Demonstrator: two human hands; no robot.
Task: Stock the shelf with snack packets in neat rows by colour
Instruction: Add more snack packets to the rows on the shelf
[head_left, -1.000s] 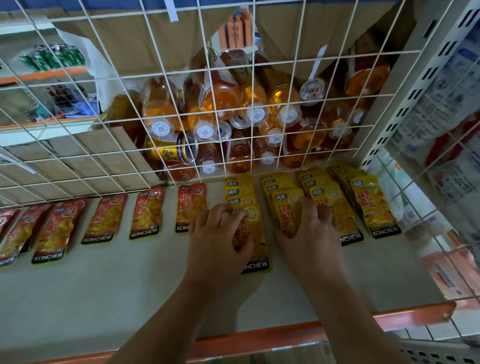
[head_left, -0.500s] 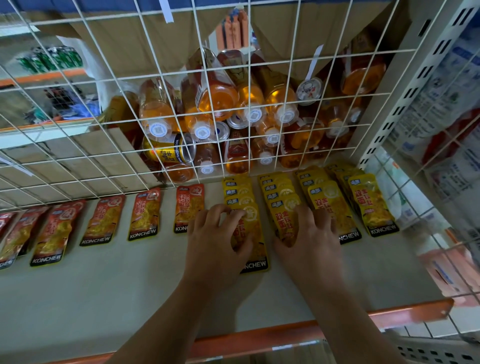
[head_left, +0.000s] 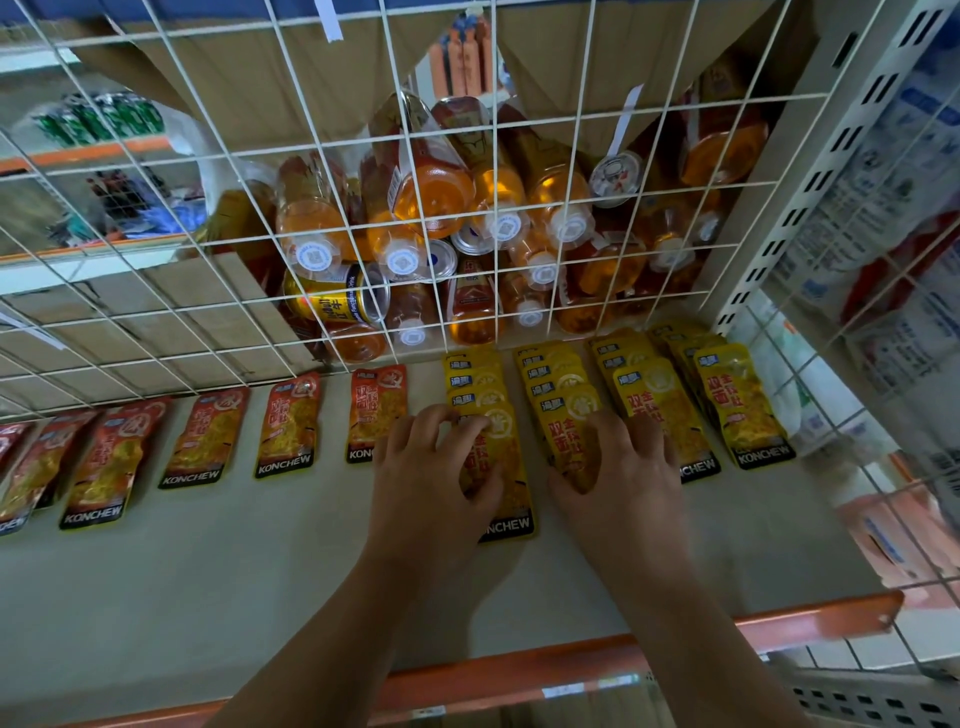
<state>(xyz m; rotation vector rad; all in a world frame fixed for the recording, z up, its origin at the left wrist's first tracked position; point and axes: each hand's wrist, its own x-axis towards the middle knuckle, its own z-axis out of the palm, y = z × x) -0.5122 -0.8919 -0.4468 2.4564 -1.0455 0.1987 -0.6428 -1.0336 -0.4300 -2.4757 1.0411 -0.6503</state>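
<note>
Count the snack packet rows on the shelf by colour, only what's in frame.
Red rows: 6 (the leftmost is cut off by the picture's edge, so more may lie beyond it)
Yellow rows: 4
Total: 10

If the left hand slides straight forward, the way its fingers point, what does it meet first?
Probably the overlapped yellow packets behind the front yellow packet under the left hand. Behind them stands the wire grid. Depth is unclear.
</note>
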